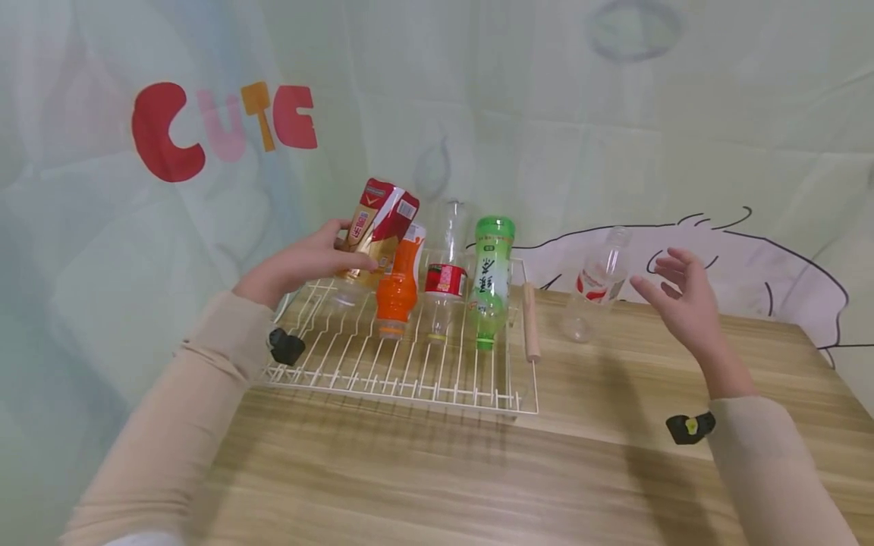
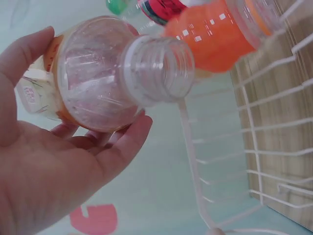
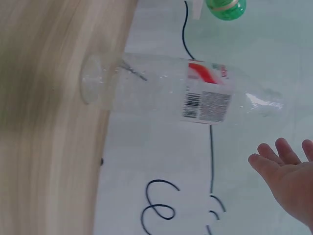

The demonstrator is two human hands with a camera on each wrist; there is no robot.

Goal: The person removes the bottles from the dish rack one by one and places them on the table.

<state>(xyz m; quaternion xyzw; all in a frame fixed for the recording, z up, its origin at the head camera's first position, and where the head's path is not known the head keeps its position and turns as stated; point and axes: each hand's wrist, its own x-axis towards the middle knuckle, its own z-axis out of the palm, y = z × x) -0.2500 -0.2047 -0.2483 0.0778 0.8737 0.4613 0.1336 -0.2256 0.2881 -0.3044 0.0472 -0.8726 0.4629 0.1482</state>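
Note:
My left hand [image 1: 307, 258] grips a plastic bottle with a red and gold label [image 1: 385, 216]. It is tilted, with its uncapped clear neck [image 2: 166, 68] pointing down over the left part of a white wire rack [image 1: 437, 390]. My right hand [image 1: 686, 303] is apart from everything, its fingers spread and slightly bent. Just left of it a clear bottle with a red and white label [image 1: 597, 284] stands on the wooden table [image 1: 423, 470]. In the right wrist view a small gap separates that bottle [image 3: 161, 83] from the fingertips [image 3: 266, 149].
Beside the held bottle, several bottles lean neck down in the rack: an orange one [image 1: 397, 299], a clear one with a red label [image 1: 446, 280] and a green one [image 1: 493, 280]. A wooden handle [image 1: 531, 322] is on the rack's right side. A printed curtain [image 1: 546, 136] hangs behind.

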